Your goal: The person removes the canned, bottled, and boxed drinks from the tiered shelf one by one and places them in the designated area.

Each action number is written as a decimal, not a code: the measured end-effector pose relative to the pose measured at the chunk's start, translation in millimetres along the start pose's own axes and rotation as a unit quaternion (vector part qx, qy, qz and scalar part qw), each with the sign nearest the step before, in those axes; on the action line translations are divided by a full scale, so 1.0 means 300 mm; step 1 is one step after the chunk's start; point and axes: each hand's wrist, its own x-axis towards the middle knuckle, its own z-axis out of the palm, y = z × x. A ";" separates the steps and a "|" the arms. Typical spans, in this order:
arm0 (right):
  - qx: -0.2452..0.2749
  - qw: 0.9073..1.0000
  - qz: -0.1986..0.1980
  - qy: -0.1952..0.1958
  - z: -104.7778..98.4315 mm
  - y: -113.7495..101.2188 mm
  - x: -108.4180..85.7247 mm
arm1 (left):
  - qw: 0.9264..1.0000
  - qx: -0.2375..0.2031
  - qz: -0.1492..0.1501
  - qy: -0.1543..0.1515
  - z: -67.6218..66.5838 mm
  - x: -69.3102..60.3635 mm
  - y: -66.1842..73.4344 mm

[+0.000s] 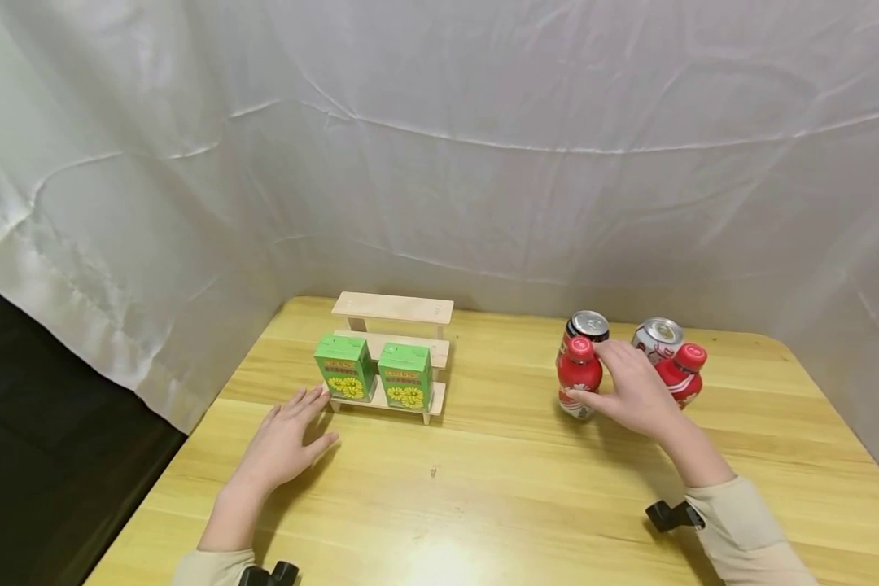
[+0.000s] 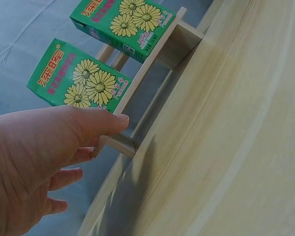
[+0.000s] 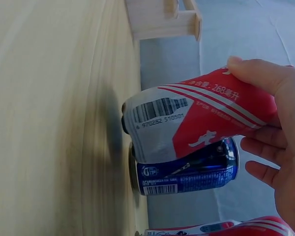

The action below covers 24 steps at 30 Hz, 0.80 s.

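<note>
Red bottle (image 1: 579, 376) held in the right hand's (image 1: 636, 392) fingers, just in front of a can (image 1: 590, 325) at the desk's (image 1: 498, 480) right side.
Left hand's (image 1: 284, 443) fingers: loose, extended, just beside the wooden rack (image 1: 393, 306).

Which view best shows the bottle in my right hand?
The right wrist view: the bottle looms large there, its barcode plain. The head view shows it smaller, with its red cap; the left wrist view doesn't show it.
</note>
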 end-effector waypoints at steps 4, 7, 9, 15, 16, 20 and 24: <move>-0.006 1.000 -0.001 -0.010 0.000 0.009 -0.002 | 1.000 -0.003 -0.001 0.001 0.002 0.000 0.003; -0.008 1.000 0.002 -0.011 0.000 0.014 -0.004 | 1.000 -0.005 -0.003 0.000 -0.001 0.001 0.004; -0.006 1.000 0.004 -0.011 -0.001 0.016 -0.005 | 1.000 -0.005 -0.001 0.001 -0.003 0.001 0.005; 0.005 1.000 0.006 -0.020 -0.008 0.021 -0.006 | 1.000 -0.005 -0.001 -0.001 -0.008 0.001 0.005; 0.005 1.000 0.005 -0.023 -0.010 0.021 -0.005 | 1.000 -0.006 -0.002 -0.003 -0.008 0.001 0.005; 0.003 0.999 0.007 -0.038 -0.021 0.021 -0.003 | 1.000 -0.003 -0.001 -0.005 -0.007 0.001 0.004; -0.011 0.998 0.009 -0.053 -0.035 0.021 -0.005 | 1.000 -0.003 -0.001 -0.005 -0.004 -0.002 0.003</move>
